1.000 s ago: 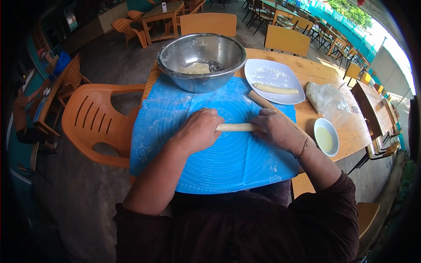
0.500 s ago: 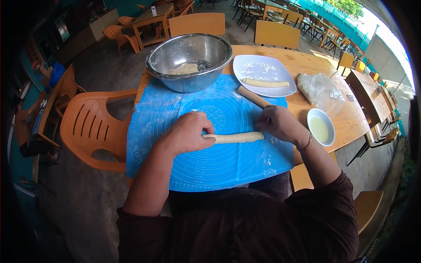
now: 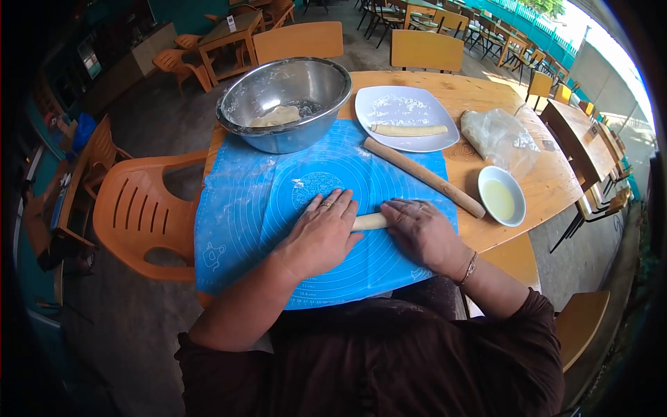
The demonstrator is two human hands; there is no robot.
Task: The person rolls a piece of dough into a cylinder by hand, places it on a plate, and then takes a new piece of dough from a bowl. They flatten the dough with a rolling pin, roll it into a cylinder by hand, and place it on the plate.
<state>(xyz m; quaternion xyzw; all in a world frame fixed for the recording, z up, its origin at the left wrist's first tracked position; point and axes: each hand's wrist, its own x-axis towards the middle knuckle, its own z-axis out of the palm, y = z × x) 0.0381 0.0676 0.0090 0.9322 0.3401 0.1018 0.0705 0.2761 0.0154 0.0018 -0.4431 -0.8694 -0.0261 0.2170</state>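
A pale dough roll [image 3: 370, 222] lies across the blue mat [image 3: 250, 229], its middle showing between my hands. My left hand [image 3: 325, 228] rests flat over its left part, fingers stretched out. Over the right part lies my right hand [image 3: 424, 233], also flat with fingers extended. Both ends of the roll are hidden beneath the hands. A wooden rolling pin [image 3: 425, 177] lies slanted beyond my right hand, across the mat's right edge. Behind it, a white plate [image 3: 403, 104] dusted with flour holds another dough roll [image 3: 410, 131].
A steel bowl [image 3: 285, 135] with dough [image 3: 278, 116] stands at the back left of the wooden table [image 3: 549, 201]. On the right are a plastic bag [image 3: 504, 135] and a white bowl of yellowish liquid [image 3: 501, 198]. An orange chair [image 3: 142, 215] stands left.
Both hands have gone from holding the roll's ends to lying flat on top of it, closer together. More of the rolling pin is uncovered. The view has shifted slightly.
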